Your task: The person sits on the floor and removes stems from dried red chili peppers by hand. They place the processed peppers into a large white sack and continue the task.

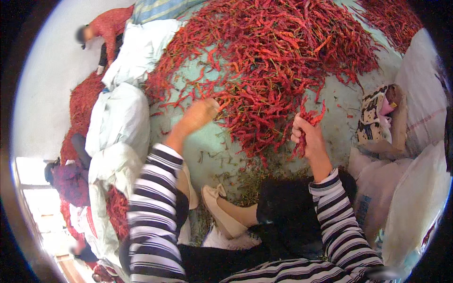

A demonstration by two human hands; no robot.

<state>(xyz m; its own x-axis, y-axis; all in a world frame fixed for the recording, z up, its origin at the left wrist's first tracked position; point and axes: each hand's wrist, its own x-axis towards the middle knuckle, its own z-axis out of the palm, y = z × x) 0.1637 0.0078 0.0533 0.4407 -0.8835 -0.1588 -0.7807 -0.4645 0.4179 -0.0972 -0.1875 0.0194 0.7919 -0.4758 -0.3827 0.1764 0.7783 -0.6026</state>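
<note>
A large heap of dried red chillies (269,70) spreads over a pale green ground sheet (208,141) before me. My right hand (307,134) is closed around a small bunch of chillies (320,115), whose tips stick out above and below the fingers. At the heap's left edge is my left hand (201,115), slightly blurred, its fingers curled. An orange-red chilli (224,101) lies right at its fingertips; whether the fingers grip it is unclear. Green-brown stem scraps (244,184) cover the sheet between the heap and my feet.
Stuffed white sacks (118,116) line the left side, with more chillies (85,102) beyond them. Several people work there, one in a red top (112,26). On the right, a patterned box (371,116) stands beside pale sacks (421,95). My beige shoe (224,215) is close below.
</note>
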